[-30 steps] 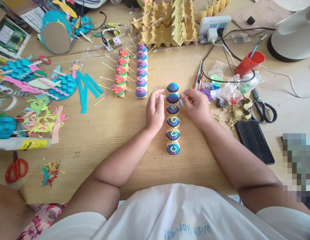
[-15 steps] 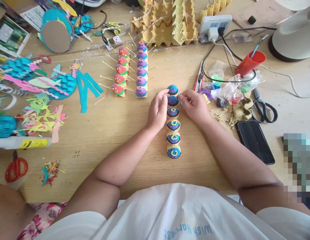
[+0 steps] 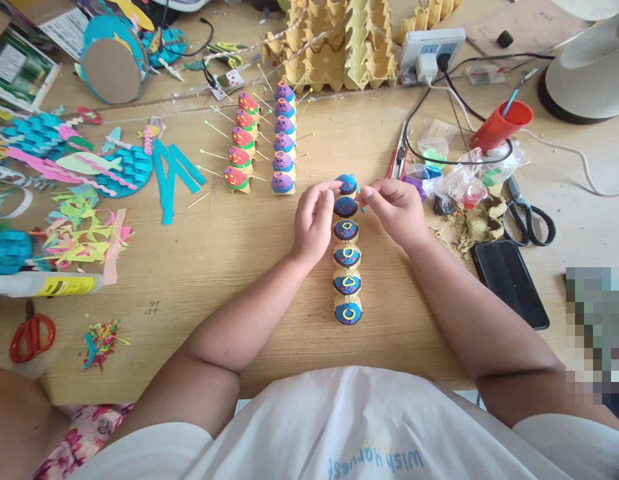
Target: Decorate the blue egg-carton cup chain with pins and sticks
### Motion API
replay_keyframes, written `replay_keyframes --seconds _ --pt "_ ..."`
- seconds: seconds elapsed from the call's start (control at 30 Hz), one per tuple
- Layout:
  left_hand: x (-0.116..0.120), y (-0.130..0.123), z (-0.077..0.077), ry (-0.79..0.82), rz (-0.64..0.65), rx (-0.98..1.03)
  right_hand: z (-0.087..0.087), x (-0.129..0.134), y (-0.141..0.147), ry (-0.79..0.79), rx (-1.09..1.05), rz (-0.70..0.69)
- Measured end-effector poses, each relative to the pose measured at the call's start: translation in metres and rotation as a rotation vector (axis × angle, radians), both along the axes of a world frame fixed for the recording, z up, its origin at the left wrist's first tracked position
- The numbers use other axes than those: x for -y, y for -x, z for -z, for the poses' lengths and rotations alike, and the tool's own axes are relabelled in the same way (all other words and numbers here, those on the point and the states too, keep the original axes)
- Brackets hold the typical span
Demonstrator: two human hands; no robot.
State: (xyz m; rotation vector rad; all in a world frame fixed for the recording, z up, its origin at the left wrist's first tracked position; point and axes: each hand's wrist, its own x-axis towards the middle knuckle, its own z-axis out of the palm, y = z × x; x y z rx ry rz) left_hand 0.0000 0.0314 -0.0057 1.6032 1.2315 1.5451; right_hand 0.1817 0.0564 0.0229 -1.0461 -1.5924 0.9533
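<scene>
A column of blue clay-topped egg-carton bumps lies lengthwise in front of me; the lower ones carry yellow rings, the top two show none. My left hand is beside the upper left of the column, fingertips touching the side near the top bumps. My right hand is at the upper right, thumb and forefinger pinched on a thin light-blue tool beside the top bump. Two finished-looking rows, one red and green, one purple, stand farther back with pins sticking out.
Blue woven paper pieces, paper scraps, a glue bottle and red scissors lie left. Rightward are a phone, black scissors, a red cup and a cutter. Egg cartons stand behind.
The blue column has shifted slightly toward me. My right hand has moved a little right, and the light-blue tool shows more upright by the top bump.
</scene>
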Motion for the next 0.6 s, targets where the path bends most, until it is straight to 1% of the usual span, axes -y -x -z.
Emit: replay_keyframes --seconds 0.13,0.23,0.37,0.47,0.6 --pt "0.0038 0.0017 -0.0071 -0.088 0.045 -0.131 -0.0081 0.0045 0.0008 0.023 -0.027 -0.037" --pt "0.0041 0.0026 -0.0098 -0.15 0.059 -0.204 -0.0108 0.006 0.0008 0.017 -0.018 -0.074" --pt "0.0037 0.0023 -0.0102 -0.19 0.045 -0.214 -0.011 0.0059 0.0 -0.036 0.022 -0.116" --pt "0.0036 0.0019 -0.0103 -0.188 0.039 -0.216 -0.0113 0.0061 -0.0002 -0.07 0.049 -0.157" --pt "0.0032 0.0015 -0.0104 -0.169 0.017 -0.202 -0.0118 0.0079 -0.0004 -0.051 0.064 -0.199"
